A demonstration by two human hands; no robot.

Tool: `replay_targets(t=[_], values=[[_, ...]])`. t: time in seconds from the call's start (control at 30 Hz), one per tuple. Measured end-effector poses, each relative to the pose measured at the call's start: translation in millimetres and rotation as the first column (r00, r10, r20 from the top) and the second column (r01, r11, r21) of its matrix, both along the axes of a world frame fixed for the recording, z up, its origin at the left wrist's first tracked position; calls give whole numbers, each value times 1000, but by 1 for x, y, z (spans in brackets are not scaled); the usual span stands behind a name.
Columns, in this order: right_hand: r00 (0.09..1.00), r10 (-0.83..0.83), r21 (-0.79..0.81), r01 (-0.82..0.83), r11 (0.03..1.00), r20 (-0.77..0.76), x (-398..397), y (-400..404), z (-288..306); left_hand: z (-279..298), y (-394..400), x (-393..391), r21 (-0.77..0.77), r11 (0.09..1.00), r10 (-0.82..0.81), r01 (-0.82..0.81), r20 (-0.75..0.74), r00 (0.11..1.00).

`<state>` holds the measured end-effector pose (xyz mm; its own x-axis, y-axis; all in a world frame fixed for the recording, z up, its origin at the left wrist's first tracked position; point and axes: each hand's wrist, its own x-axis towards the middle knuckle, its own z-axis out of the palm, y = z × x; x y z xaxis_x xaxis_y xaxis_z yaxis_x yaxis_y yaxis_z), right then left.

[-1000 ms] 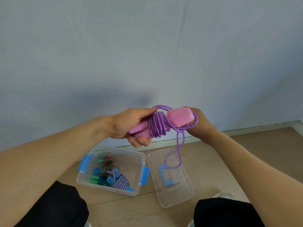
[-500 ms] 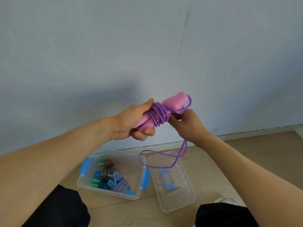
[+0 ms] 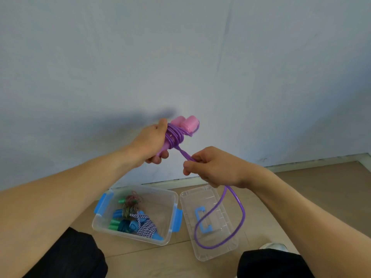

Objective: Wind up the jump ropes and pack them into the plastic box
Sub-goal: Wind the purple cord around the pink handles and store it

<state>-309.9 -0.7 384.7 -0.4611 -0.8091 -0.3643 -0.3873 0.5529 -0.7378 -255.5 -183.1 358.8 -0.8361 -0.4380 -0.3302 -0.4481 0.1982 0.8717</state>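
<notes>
No readable brands, labels or text anywhere in view.

Nearest: black-clad knees (image 3: 66, 255) at the bottom corners, both forearms reaching forward over them.

On the wood floor (image 3: 313, 189): clear plastic box (image 3: 170, 199), open, blue latches on both short ends. Inside it are wound ropes (image 3: 133, 219): green and blue handles, a blue-white braided cord, a thin multicoloured cord. Just right of the box lies its clear lid (image 3: 218, 249), blue carry handle on it, apart from the box.

Right hand (image 3: 212, 167): back of hand up, fingers curled, pinching the purple cord (image 3: 241, 217) taut toward the bundle. Below the hand the rest of the cord hangs in one loose loop in front of the lid; contact with the lid can't be judged.

Left hand (image 3: 150, 143): raised higher and farther out, fingers clenched round the lower part of the pink handles (image 3: 188, 123), thumb pressed on the purple coils. The two handles sit side by side, tilted up to the right, cord wrapped several turns round their middle.

Behind: plain pale blue wall (image 3: 180, 57), white baseboard at the floor line.
</notes>
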Motion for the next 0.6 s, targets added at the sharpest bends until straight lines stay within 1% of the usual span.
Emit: replay_targets(t=[0.07,0.13,0.2,0.23,0.27,0.3,0.33,0.37,0.4,0.43,0.47,0.6], values=[[990,102,75,-95,993,-93,1,0,2,-7,2,0,-78,994,-69,76,96,993],[969,183,131,-162,978,-168,3,1,1,-15,9,0,-165,973,-135,158,141,981],[942,219,114,-196,974,-253,3,4,-3,-21,16,-2,-266,929,-209,258,201,957],[929,222,93,-203,975,-295,3,6,-5,-23,17,-3,-296,900,-248,321,260,933],[919,219,72,-207,976,-328,2,8,-6,-25,17,-3,-281,875,-294,394,336,895],[914,205,44,-202,978,-350,1,10,-8,-26,16,-2,-228,848,-358,478,419,834],[915,177,7,-187,982,-362,-1,11,-8,-27,17,-1,-159,806,-434,570,496,752],[920,137,-38,-162,986,-368,-4,12,-9,-27,20,1,-88,756,-508,648,545,667],[927,93,-82,-131,988,-363,-6,13,-10,-27,24,3,-29,720,-563,693,559,608],[935,52,-116,-98,988,-350,-10,14,-11,-25,30,6,29,706,-606,708,541,583],[942,18,-137,-68,988,-334,-13,15,-14,-23,34,8,80,704,-638,705,507,579],[973,-110,-222,64,973,-202,-26,23,-24,-11,38,5,183,706,-696,684,356,624]])
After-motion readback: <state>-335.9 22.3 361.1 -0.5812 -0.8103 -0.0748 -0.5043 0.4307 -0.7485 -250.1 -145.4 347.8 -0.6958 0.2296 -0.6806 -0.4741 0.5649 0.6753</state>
